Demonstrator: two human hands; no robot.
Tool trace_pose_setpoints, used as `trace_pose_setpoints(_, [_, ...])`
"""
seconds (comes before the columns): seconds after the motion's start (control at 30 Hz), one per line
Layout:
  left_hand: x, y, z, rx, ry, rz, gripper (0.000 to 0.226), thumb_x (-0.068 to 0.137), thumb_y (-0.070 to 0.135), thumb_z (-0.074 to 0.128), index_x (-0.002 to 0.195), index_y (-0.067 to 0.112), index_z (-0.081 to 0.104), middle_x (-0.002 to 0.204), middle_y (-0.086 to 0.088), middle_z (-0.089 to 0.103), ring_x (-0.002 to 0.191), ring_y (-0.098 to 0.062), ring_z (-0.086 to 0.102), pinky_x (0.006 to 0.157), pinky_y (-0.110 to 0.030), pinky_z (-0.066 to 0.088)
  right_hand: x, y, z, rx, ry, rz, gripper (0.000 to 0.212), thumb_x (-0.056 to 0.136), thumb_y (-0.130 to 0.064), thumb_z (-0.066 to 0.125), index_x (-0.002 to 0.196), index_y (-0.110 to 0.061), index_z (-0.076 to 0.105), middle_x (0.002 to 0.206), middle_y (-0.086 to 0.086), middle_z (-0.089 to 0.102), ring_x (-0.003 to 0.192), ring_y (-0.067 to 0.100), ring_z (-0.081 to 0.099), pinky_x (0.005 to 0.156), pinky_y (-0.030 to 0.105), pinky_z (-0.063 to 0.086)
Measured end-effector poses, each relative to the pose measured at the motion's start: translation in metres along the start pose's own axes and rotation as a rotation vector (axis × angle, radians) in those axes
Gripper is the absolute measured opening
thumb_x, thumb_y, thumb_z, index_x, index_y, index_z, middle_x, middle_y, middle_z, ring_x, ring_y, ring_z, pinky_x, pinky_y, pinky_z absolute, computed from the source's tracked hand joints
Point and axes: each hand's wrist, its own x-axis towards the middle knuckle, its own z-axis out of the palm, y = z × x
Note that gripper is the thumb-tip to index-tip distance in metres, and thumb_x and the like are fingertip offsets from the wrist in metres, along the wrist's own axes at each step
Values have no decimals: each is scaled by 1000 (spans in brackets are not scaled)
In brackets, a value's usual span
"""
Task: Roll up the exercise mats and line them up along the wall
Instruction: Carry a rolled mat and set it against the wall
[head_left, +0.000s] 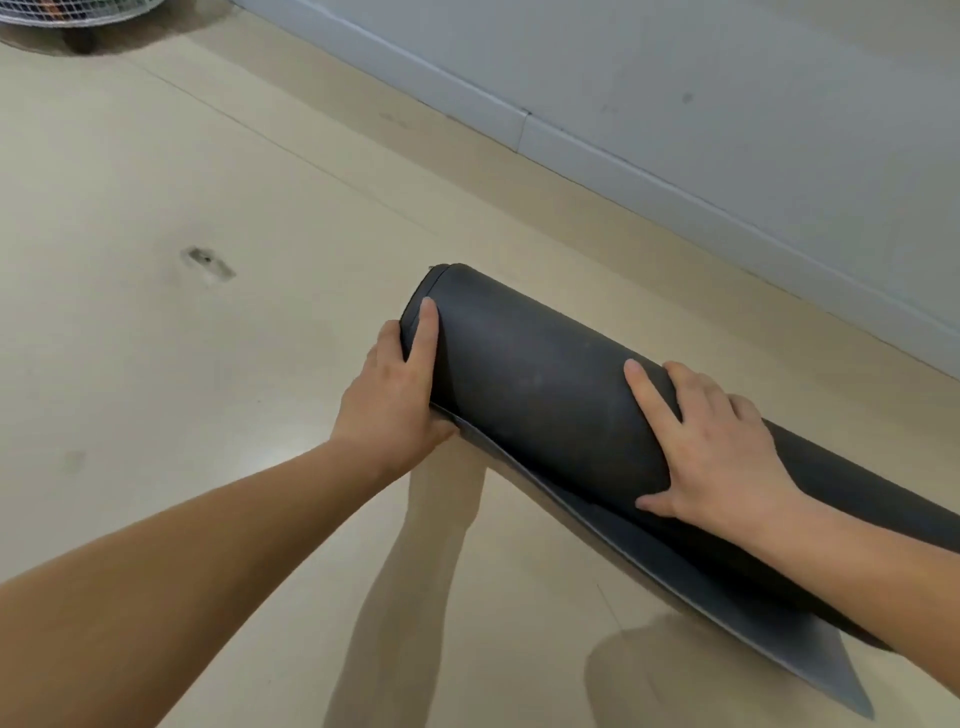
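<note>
Mat: a dark grey exercise mat (545, 395), almost fully rolled, held off the beige floor (156, 218) and slanting from centre frame down toward the right edge.
Loose end: a flat tail of the mat (727, 613) hangs under the roll, its corner low at the right.
Left hand (400, 395): its grip cups the near-left end of the roll, thumb laid over the top edge, fingers hidden beneath; closed around the mat.
Right hand (722, 452): lies spread on top of the roll further along, palm down, fingers pressing the curved surface; the grip is open and flat, not wrapped around it.
Wall (675, 78): pale grey with a skirting board (519, 122), beyond the roll and running roughly parallel to it.
Far left corner: part of a wire fan guard (78, 13).
</note>
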Motion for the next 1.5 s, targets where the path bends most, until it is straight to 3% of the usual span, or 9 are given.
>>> trace_pose_setpoints(0.2, [-3,89,41,-219,-189,106,112,90,37,78,164,37,-6,153,3,38,123,-25,58,95,-35,52,-42,82,58,-74,-34,296,154,65,-59,91,164,-24,-21,169,25,3,157,47,10,123,68,19])
trace_pose_setpoints(0.3, [2,104,28,-377,-163,-43,88,92,45,77,158,27,22,117,11,60,114,-23,65,88,-33,49,-72,83,77,3,48,271,128,65,-62,87,164,-24,17,164,28,23,152,51,24,117,73,26])
trace_pose_setpoints(0.4, [18,125,14,-388,-258,-142,97,89,40,77,163,28,15,125,6,58,112,-26,60,92,-41,55,-96,72,82,52,171,223,96,70,-59,85,149,-28,40,147,22,48,136,47,43,101,68,43])
trace_pose_setpoints(0.6, [13,146,13,-471,-394,-273,89,80,34,87,150,28,34,129,0,58,113,-24,60,87,-38,55,-104,93,77,94,134,175,128,58,-70,90,161,-27,27,126,12,50,116,38,49,94,61,46])
trace_pose_setpoints(0.87, [4,179,29,-448,-195,-443,83,76,55,89,136,17,46,128,-2,56,115,-29,57,90,-44,57,-95,102,98,231,249,186,116,52,-67,94,148,-24,47,120,11,44,113,38,47,103,61,46])
trace_pose_setpoints(1.03, [-8,240,68,-431,-209,-341,67,89,46,80,140,21,45,123,3,56,111,-26,57,91,-40,55,-105,133,110,208,60,329,113,58,-69,90,140,-23,28,159,15,19,150,42,21,116,73,26])
trace_pose_setpoints(1.23, [-16,286,111,-637,-173,-350,63,81,35,90,122,21,44,117,5,58,108,-28,62,91,-43,55,-150,179,143,239,59,367,116,55,-54,99,146,-17,36,156,20,43,146,48,37,108,77,37])
trace_pose_setpoints(1.37, [7,302,113,-696,-140,-338,81,78,23,94,143,15,46,119,2,56,108,-26,58,90,-39,51,-170,223,145,254,-78,580,136,84,-53,82,158,-41,-32,172,16,-12,158,51,-9,115,77,26])
trace_pose_setpoints(1.5, [34,321,114,-671,-138,-321,83,71,27,99,138,11,54,126,-5,64,114,-33,63,96,-48,57,-165,251,161,247,-133,720,145,85,-39,86,151,-41,-42,171,21,-12,157,54,-6,109,81,33])
